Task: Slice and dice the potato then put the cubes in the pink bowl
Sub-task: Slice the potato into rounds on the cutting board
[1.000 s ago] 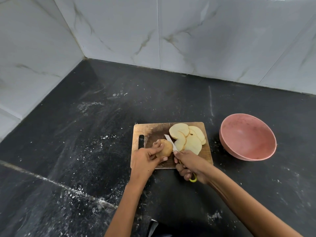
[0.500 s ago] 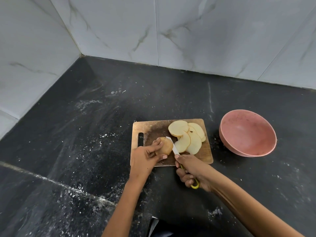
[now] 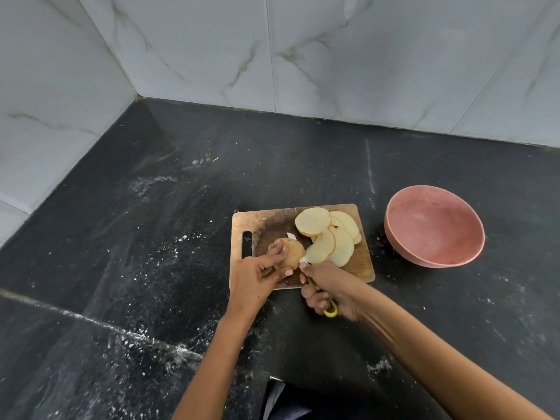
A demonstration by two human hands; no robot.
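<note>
Head view, looking down at a dark stone desk (image 3: 151, 237) set in a corner of pale marbled wall tiles (image 3: 363, 56). A wooden cutting board (image 3: 266, 219) is lying on the desk, and a pink bowl (image 3: 435, 225) is sitting just to its right, apart from the board and holding nothing.

The left hand (image 3: 257, 274) is curling its fingers over the top of the remaining potato end (image 3: 292, 253), with the thumb pressing its near side, so this grip is holding the potato steady near the board's front edge. The right hand (image 3: 328, 287) is wrapping its grip around the yellow-green handle of a knife (image 3: 303, 260). The white blade is sitting deep in the potato, with only its tip showing beyond the far side and a short stretch showing at the near side.

Several pale round slices (image 3: 330, 237) are lying overlapped on the right half of the board, fanned toward the bowl.

The step in hand appears to be slicing, with the last piece being cut. No cubes are showing anywhere yet, so the task looks less than half done. The next move likely calls for finishing this cut with the left fingertips kept clear of the blade, then stacking the slices and cutting them into strips and across into cubes before anything goes to the bowl.
</note>
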